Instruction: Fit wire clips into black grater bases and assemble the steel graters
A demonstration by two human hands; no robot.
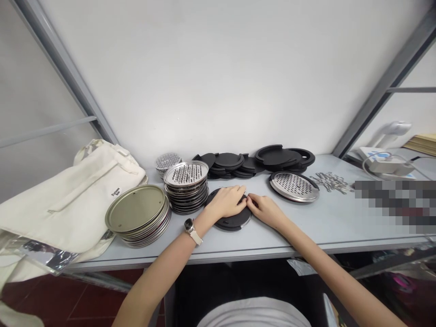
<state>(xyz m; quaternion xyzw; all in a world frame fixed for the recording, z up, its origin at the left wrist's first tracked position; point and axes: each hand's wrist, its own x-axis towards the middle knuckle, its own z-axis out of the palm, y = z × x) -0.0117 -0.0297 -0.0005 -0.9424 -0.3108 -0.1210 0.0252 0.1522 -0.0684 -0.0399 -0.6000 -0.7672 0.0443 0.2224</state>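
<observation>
A round black disc (pixel 231 221) lies on the grey table in front of me. My left hand (pixel 229 200) rests over its top, fingers close together and pressed on its right part. At the disc's upper right edge my right hand (pixel 262 209) pinches something small that I cannot make out, its fingertips meeting those of the left. Left of the disc stands a stack of round metal graters (pixel 186 174). To the right is another grater (pixel 294 186) in a black rim. Small metal clips (pixel 329 180) lie in a heap beyond it.
Olive-green round plates (pixel 136 209) are stacked at the left, beside a cream bag (pixel 75 195). Black round holders (pixel 229 161) are piled along the wall, near a smaller perforated stack (pixel 168 161). A white device with cables (pixel 386 161) sits far right, beyond the rack post.
</observation>
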